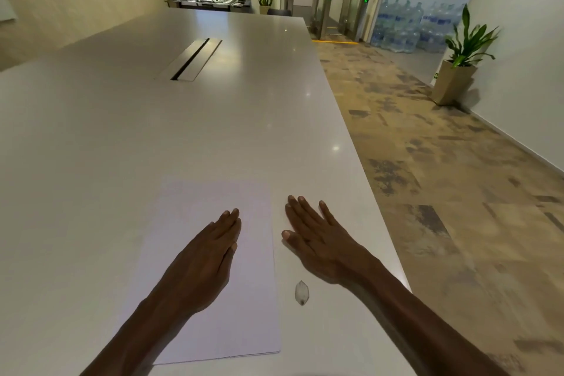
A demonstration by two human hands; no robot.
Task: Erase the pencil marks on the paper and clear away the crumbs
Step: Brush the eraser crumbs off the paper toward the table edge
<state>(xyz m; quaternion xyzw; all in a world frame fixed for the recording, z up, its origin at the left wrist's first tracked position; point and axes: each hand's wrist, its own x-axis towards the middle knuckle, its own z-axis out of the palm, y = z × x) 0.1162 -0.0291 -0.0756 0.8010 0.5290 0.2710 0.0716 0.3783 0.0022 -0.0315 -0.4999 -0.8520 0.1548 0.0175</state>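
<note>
A white sheet of paper (210,201) lies on the long white table (122,131) near its front edge. My left hand (207,256) rests flat on the paper with its fingers straight and together. My right hand (317,238) lies flat on the bare table just right of the paper's edge, fingers spread. A small greyish, smudged eraser (302,292) sits on the table between the paper's right edge and my right wrist, touched by neither hand. Pencil marks and crumbs are too faint to make out.
A metal cable slot (192,59) is set into the middle of the table farther away. The table's right edge (363,156) drops to a patterned carpet. A potted plant (457,70) and stacked water bottles (409,27) stand by the far right wall.
</note>
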